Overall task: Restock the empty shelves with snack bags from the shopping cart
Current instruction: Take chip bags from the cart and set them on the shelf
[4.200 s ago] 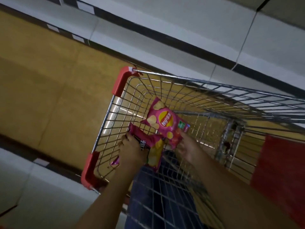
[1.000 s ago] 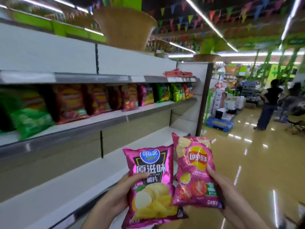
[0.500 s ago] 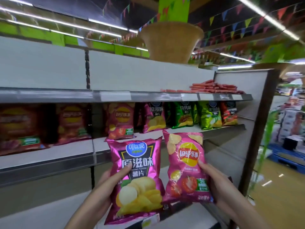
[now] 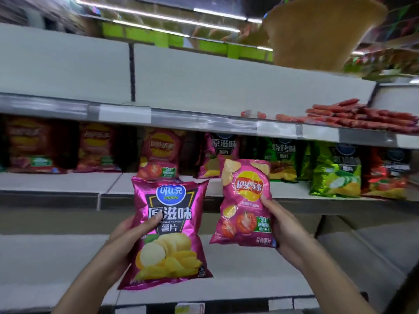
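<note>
My left hand grips a magenta Copico chip bag by its left edge, thumb across the front. My right hand holds a pink Lay's tomato chip bag by its right edge. Both bags are upright in front of the shelving, the Lay's bag a little higher. Behind them the middle shelf carries a row of chip bags, among them a matching Lay's tomato bag and a matching magenta bag. The bottom shelf is bare. The shopping cart is out of view.
Green chip bags and a red bag stand at the right of the middle shelf. Red sausage packs lie on the upper shelf. A woven basket sits on top of the unit.
The view has turned squarely onto the shelves and come closer. Both bags have risen toward the middle shelf, and the Lay's bag has moved apart from the Copico bag.
</note>
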Tool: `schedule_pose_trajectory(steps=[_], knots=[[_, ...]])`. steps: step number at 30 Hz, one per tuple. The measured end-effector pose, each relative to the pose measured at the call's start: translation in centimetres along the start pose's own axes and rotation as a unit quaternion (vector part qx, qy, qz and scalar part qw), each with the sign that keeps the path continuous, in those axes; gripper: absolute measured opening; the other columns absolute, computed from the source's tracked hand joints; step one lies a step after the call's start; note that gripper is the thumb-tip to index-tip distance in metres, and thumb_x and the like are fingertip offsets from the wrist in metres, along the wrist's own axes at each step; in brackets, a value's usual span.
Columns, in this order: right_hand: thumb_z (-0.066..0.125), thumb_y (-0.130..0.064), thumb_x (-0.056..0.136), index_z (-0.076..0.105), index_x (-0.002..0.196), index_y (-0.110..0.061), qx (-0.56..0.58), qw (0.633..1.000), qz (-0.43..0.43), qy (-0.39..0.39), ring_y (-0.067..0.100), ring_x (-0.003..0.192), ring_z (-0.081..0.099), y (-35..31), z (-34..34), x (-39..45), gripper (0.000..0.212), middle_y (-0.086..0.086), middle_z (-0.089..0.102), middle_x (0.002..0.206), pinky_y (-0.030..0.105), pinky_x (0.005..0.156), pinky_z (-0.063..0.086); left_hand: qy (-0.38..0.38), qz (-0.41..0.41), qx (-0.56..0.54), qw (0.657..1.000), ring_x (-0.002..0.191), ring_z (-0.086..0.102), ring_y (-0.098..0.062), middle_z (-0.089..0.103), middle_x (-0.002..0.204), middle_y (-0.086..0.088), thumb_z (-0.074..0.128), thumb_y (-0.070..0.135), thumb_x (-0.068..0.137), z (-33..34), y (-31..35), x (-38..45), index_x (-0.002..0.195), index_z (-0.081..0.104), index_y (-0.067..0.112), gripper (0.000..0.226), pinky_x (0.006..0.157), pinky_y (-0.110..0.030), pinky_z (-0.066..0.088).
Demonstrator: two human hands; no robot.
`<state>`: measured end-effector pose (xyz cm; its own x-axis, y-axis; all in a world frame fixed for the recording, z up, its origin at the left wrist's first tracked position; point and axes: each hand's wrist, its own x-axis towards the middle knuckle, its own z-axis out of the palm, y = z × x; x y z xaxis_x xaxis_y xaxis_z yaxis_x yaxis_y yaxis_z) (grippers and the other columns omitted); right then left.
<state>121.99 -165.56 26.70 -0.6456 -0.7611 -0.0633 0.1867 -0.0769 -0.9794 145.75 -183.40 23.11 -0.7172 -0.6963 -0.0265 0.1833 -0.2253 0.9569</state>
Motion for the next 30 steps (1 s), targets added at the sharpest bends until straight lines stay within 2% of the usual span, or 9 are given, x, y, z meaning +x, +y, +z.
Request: schedule_pose_trajectory(steps=[3, 9, 13, 15, 18, 22, 26, 28, 30], knots=[[0.065, -0.04, 0.082, 0.06, 0.121, -0.02, -0.008, 0.998, 0.012, -0.053, 0.029, 0.094, 0.073, 0.0, 0.6, 1.3, 0.044, 0.008, 0.075, 0.106, 0.047, 0.083, 0.057, 0.048, 0.002, -0.018, 0.999, 0.099, 0.069, -0.038, 0.071, 0.11, -0.019, 0.093, 0.045, 0.036, 0.1, -0.8, -2.0, 0.117, 0.064, 0.008, 0.094, 0.089, -0.045, 0.053], [0.064, -0.041, 0.086, 0.059, 0.123, -0.023, -0.03, 0.989, 0.02, -0.142, 0.029, 0.096, 0.072, 0.8, 5.9, 3.5, 0.042, 0.006, 0.074, 0.108, 0.052, 0.091, 0.054, 0.159, 0.012, -0.06, 0.985, 0.091, 0.069, -0.042, 0.07, 0.103, -0.026, 0.088, 0.029, 0.055, -1.9, -0.4, -5.1, 0.11, 0.066, -0.001, 0.067, 0.076, -0.046, 0.059], [0.065, -0.04, 0.087, 0.06, 0.122, -0.022, -0.021, 0.983, 0.019, -0.182, 0.028, 0.095, 0.073, 1.0, 11.5, 4.9, 0.04, 0.006, 0.075, 0.107, 0.05, 0.087, 0.056, 0.214, 0.035, -0.053, 0.975, 0.09, 0.07, -0.041, 0.071, 0.102, -0.024, 0.085, 0.027, 0.063, -5.3, 1.4, -6.6, 0.11, 0.066, -0.002, 0.058, 0.073, -0.043, 0.06], [0.066, -0.04, 0.087, 0.059, 0.123, -0.019, -0.012, 0.981, 0.017, -0.193, 0.028, 0.096, 0.072, 0.9, 14.4, 5.7, 0.042, 0.007, 0.075, 0.107, 0.049, 0.088, 0.056, 0.233, 0.042, -0.045, 0.97, 0.09, 0.07, -0.041, 0.071, 0.102, -0.024, 0.086, 0.03, 0.059, -7.3, 2.5, -7.3, 0.109, 0.067, -0.001, 0.062, 0.071, -0.042, 0.06], [0.067, -0.038, 0.087, 0.06, 0.124, -0.018, -0.002, 0.978, 0.01, -0.209, 0.029, 0.098, 0.072, 0.8, 18.8, 7.1, 0.043, 0.008, 0.074, 0.108, 0.051, 0.091, 0.055, 0.262, 0.055, -0.038, 0.963, 0.091, 0.069, -0.043, 0.071, 0.102, -0.024, 0.087, 0.028, 0.059, -10.3, 3.9, -8.2, 0.11, 0.066, 0.0, 0.062, 0.08, -0.048, 0.058], [0.069, -0.037, 0.088, 0.059, 0.121, -0.018, -0.002, 0.978, -0.002, -0.207, 0.027, 0.095, 0.072, 0.9, 25.4, 9.5, 0.04, 0.007, 0.075, 0.106, 0.047, 0.089, 0.057, 0.305, 0.06, -0.045, 0.95, 0.093, 0.068, -0.045, 0.071, 0.102, -0.025, 0.072, 0.024, 0.072, -14.1, 5.2, -9.4, 0.113, 0.064, -0.001, 0.048, 0.091, -0.054, 0.05], [0.068, -0.031, 0.09, 0.052, 0.122, -0.009, -0.014, 0.985, 0.012, -0.172, 0.026, 0.082, 0.072, 2.0, 31.2, 12.6, 0.042, 0.012, 0.072, 0.099, 0.037, 0.07, 0.059, 0.321, 0.058, -0.04, 0.945, 0.089, 0.069, -0.044, 0.071, 0.099, -0.026, 0.069, 0.022, 0.073, -17.1, 5.7, -10.4, 0.11, 0.064, -0.002, 0.044, 0.088, -0.05, 0.051], [0.067, -0.025, 0.091, 0.052, 0.123, -0.002, -0.013, 0.988, 0.023, -0.151, 0.025, 0.073, 0.071, 2.7, 33.2, 14.1, 0.042, 0.014, 0.071, 0.092, 0.035, 0.063, 0.058, 0.318, 0.055, -0.041, 0.945, 0.087, 0.07, -0.044, 0.071, 0.099, -0.027, 0.071, 0.022, 0.071, -18.3, 5.8, -10.7, 0.11, 0.064, -0.003, 0.047, 0.086, -0.048, 0.052], [0.066, -0.023, 0.092, 0.05, 0.124, -0.004, -0.027, 0.991, 0.026, -0.131, 0.025, 0.071, 0.069, 3.3, 34.5, 15.4, 0.041, 0.013, 0.069, 0.089, 0.034, 0.06, 0.057, 0.306, 0.053, -0.043, 0.95, 0.087, 0.07, -0.043, 0.071, 0.099, -0.027, 0.084, 0.026, 0.063, -19.1, 5.9, -10.8, 0.109, 0.065, -0.003, 0.058, 0.08, -0.046, 0.056]])
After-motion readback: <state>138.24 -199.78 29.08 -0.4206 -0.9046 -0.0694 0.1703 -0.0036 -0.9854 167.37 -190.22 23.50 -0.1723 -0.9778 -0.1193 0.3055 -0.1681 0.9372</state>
